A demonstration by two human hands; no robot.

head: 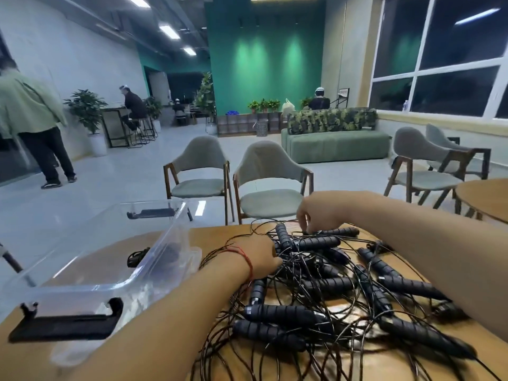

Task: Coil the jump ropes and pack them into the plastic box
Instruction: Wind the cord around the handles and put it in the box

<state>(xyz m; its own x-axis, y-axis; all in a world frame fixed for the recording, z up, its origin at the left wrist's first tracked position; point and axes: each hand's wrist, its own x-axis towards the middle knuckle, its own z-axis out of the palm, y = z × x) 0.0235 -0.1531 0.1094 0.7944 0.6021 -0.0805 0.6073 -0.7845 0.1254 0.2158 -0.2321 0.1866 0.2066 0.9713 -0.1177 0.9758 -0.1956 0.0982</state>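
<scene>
Green-walled lounge (264, 64), wooden table (217, 236), tangled jump ropes (316, 284), right hand (316, 213) pinching one, left hand (262, 257) grip unclear

Layout of the work area. A table (217, 237) fills the foreground. On its left part stands the plastic box (165, 235), with a small bundle inside. To the right of the box, on the table, lie the jump ropes (324, 287) in 1 tangled pile. The left hand (264, 257) rests on the pile's left side; the right hand (319, 213) reaches down to its far edge. Behind the table stand 2 chairs (270, 177) side by side. A sofa (335, 144) lies farther back, to the right. A second table (486, 199) sits at the right edge.
</scene>
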